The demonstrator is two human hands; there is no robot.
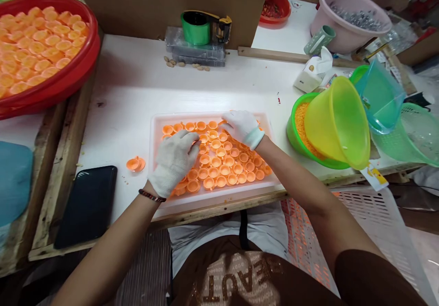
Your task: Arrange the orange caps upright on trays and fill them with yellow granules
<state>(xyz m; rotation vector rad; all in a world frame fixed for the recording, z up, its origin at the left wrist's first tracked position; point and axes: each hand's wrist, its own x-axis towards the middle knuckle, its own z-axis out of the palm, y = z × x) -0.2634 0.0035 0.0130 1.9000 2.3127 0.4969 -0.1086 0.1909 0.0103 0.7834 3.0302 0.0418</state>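
A white tray [219, 195] holds many small orange cups [228, 160] with little handles, set close together with their mouths up. Over its left side is my left hand [175, 160], in a white knit glove, its fingers curled down; anything between them is hidden. My right hand [243, 126], gloved too, reaches to the tray's back edge with fingertips together on a small orange cup, mostly covered. Left of the tray, one orange cup with a saucer-like piece [136, 163] lies on the white table [126, 91].
A red basin [77, 75] of orange pieces stands at left, above a black phone [87, 205]. Behind the tray, a green tape roll [195, 29] rests on a wrapped block [206, 56]. At right are a yellow basin [322, 123] and a green basin [292, 132] of orange bits.
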